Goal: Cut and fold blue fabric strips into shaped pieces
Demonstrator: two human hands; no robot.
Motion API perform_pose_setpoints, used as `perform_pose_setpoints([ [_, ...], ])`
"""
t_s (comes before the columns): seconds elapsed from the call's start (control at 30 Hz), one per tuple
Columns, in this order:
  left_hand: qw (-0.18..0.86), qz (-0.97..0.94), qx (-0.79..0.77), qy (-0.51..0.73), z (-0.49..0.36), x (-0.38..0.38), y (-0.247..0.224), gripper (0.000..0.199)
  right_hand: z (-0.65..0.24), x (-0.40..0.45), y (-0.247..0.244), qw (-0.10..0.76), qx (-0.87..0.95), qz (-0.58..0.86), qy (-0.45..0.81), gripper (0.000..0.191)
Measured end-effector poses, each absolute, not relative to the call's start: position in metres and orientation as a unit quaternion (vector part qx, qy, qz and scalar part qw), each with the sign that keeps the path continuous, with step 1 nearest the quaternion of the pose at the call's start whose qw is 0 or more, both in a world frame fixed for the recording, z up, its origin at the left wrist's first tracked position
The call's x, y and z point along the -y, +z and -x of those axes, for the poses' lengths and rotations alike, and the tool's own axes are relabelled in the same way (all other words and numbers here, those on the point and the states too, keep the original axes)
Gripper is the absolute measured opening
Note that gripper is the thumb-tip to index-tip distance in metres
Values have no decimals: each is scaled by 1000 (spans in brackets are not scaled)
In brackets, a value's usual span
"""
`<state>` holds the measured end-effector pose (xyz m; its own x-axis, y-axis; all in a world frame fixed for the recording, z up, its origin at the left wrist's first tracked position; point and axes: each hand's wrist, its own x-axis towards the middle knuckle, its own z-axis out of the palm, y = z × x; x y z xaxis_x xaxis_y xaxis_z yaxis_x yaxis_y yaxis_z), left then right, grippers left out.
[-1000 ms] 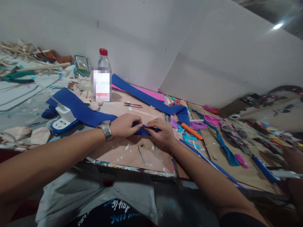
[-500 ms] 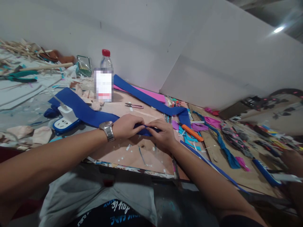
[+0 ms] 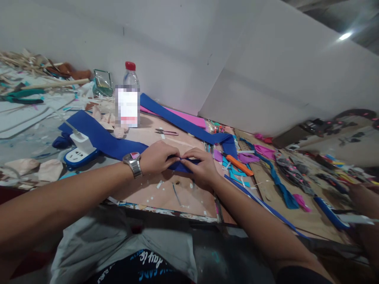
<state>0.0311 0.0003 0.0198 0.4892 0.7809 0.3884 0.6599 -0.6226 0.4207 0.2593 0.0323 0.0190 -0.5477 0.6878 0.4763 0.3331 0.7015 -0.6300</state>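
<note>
A long blue fabric strip (image 3: 114,142) runs across the worktop. My left hand (image 3: 160,158) and my right hand (image 3: 200,165) pinch it close together at the middle of the board, thumbs and fingertips nearly meeting. Part of the strip shows below the fingertips; the rest there is covered by the hands. To the right the strip continues behind my right hand and folds back toward the wall. Thread snips (image 3: 167,132) lie just beyond the hands. An orange utility knife (image 3: 239,165) rests to the right of my right hand.
A red-capped bottle (image 3: 130,77) stands near the wall. At the left are a blue and white power strip (image 3: 79,156) with a plug in it and green-handled pliers (image 3: 25,96). Fabric scraps (image 3: 268,151) litter the right. Another person's hand (image 3: 363,197) is at the far right.
My hands stay on the blue strip, with the fingers shifted slightly and a little more fabric showing below them. The whole view has drifted slightly.
</note>
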Motion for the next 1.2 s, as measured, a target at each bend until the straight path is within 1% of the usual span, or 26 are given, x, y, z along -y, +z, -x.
perform_pose_setpoints([
  [0.17, 97, -862, -421, 266, -33, 0, 19, 20, -257, -34, 21, 364, 824, 309, 305, 6],
  [0.33, 96, -864, -425, 252, -34, 1, 21, 21, -257, -36, 19, 325, 796, 348, 375, 11],
  [0.57, 99, -874, -430, 202, -34, 1, 24, 20, -260, -38, 19, 296, 857, 303, 292, 11],
  [0.77, 107, -877, -421, 203, -36, 2, 27, 22, -260, -38, 17, 275, 832, 322, 358, 12],
  [0.97, 92, -884, -423, 176, -35, 0, 25, 24, -261, -40, 15, 274, 865, 283, 311, 14],
  [1.1, 93, -884, -414, 195, -34, -1, 22, 26, -261, -40, 16, 265, 853, 299, 335, 13],
  [1.2, 86, -875, -428, 209, -33, -1, 20, 26, -261, -42, 16, 264, 832, 314, 373, 16],
])
